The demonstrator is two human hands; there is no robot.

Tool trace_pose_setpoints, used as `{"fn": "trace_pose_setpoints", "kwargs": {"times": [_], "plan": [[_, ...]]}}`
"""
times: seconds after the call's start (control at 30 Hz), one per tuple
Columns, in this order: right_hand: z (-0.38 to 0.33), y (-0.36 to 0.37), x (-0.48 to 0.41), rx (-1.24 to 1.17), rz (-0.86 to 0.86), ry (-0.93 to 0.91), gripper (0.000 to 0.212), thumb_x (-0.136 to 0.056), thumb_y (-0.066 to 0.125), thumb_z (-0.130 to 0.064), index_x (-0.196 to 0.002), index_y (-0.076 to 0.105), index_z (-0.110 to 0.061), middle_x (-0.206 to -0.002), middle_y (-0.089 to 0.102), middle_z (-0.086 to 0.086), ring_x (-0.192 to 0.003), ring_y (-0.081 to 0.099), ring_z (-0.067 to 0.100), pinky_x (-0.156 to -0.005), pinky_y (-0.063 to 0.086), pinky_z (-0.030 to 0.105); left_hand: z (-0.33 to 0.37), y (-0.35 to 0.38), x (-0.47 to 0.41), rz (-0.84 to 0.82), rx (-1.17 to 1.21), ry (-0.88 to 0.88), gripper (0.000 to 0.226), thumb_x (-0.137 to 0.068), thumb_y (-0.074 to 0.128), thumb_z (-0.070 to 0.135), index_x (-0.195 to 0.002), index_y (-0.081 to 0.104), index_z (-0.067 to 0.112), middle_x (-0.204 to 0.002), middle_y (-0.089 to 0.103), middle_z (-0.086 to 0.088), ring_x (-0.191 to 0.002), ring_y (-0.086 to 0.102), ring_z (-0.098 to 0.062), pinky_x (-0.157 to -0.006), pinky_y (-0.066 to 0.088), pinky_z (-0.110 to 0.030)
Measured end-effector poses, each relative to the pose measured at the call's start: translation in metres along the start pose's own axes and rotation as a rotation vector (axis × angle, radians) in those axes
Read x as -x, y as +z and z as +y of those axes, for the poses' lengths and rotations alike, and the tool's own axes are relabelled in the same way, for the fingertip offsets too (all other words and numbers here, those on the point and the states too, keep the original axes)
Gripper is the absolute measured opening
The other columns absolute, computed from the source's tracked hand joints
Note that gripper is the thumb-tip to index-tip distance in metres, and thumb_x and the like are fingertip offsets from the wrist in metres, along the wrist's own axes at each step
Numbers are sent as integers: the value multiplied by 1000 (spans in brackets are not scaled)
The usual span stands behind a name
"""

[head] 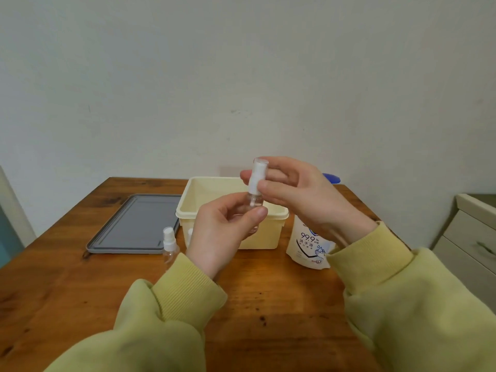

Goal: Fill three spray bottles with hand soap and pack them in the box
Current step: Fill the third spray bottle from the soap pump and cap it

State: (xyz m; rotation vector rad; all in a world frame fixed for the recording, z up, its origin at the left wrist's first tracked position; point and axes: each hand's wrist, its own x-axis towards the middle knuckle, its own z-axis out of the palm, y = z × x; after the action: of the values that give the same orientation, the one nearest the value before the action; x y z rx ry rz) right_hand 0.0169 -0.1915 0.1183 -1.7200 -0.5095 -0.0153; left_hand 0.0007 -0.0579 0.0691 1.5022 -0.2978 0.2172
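My left hand (225, 232) grips the clear body of a small spray bottle (255, 200) held upright above the table. My right hand (298, 194) pinches its white spray top (257, 178) between thumb and fingers. Behind the hands stands the cream plastic box (198, 208), open at the top. A second clear spray bottle (169, 244) with a white top stands left of the box. A third bottle's white top (190, 233) peeks out beside my left wrist. The white hand soap pouch (308, 245) stands right of the box, partly hidden by my right arm.
A grey lid (134, 224) lies flat on the wooden table (53, 277) left of the box. The pouch's blue cap (332, 179) shows behind my right hand. A cream drawer cabinet (472, 237) stands at the right past the table's edge. A wall is close behind.
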Motion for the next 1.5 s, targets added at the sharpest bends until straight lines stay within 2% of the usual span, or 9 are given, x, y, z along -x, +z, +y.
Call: {"fn": "trace_pose_setpoints", "kwargs": {"times": [0.13,0.37,0.5,0.63,0.77,0.9,1.07,1.33,1.5], "plan": [[4,5,0,86,127,-7,24,-77,72,-10,-96,58,-14,-84,66,2,-75,64,10,-73,52,18,-4,3,0,17,-15,4,16,-77,68,11,-91,68,18,-77,67,-2,-71,62,-15,-73,57,-31],[4,-3,2,-77,-62,53,26,-87,58,-3,-105,59,-21,-100,70,-5,-99,67,8,-87,54,22,-5,3,0,23,-18,-28,17,-77,68,12,-92,67,19,-83,69,-7,-76,64,-17,-74,57,-31],[10,2,-2,65,98,19,25,-76,72,-6,-98,60,-12,-85,68,3,-75,65,10,-74,53,17,-9,5,1,45,-36,-17,22,-75,69,10,-97,67,14,-80,66,-6,-72,63,-16,-71,57,-29],[13,-3,-3,29,51,82,30,-79,71,-17,-106,58,-18,-94,70,-3,-93,67,13,-94,51,35,-6,4,2,14,3,-50,16,-76,68,11,-89,67,20,-82,70,-7,-81,68,-24,-74,58,-31],[11,-12,-1,-39,-116,60,23,-87,59,-8,-104,62,-23,-101,73,-4,-102,68,16,-94,52,36,-2,1,1,-41,18,-62,12,-76,67,15,-85,70,23,-79,73,-5,-81,70,-24,-73,59,-30],[13,-1,0,3,5,-26,23,-86,59,-1,-103,62,-16,-95,72,-2,-86,69,9,-80,56,19,-7,3,1,74,-137,68,10,-77,69,14,-83,69,23,-78,69,-12,-75,64,-25,-77,58,-40],[22,22,3,90,248,-95,21,-83,62,0,-101,63,-12,-101,71,10,-94,68,18,-80,56,30,-14,4,0,121,-327,147,14,-80,66,20,-86,66,33,-79,71,-7,-80,65,-26,-78,55,-47],[11,-12,2,-150,-205,63,23,-77,68,-20,-100,64,-21,-94,75,-2,-90,70,13,-85,56,26,7,-12,3,-337,191,-218,28,-61,66,18,-89,68,11,-75,73,-5,-76,71,-18,-63,59,-26],[8,-9,3,-80,-134,-10,18,-79,66,-14,-96,65,-21,-83,75,-5,-81,70,8,-78,56,25,1,-7,3,-225,80,-71,26,-61,67,24,-86,70,17,-78,74,-5,-79,71,-19,-72,60,-32]]}}
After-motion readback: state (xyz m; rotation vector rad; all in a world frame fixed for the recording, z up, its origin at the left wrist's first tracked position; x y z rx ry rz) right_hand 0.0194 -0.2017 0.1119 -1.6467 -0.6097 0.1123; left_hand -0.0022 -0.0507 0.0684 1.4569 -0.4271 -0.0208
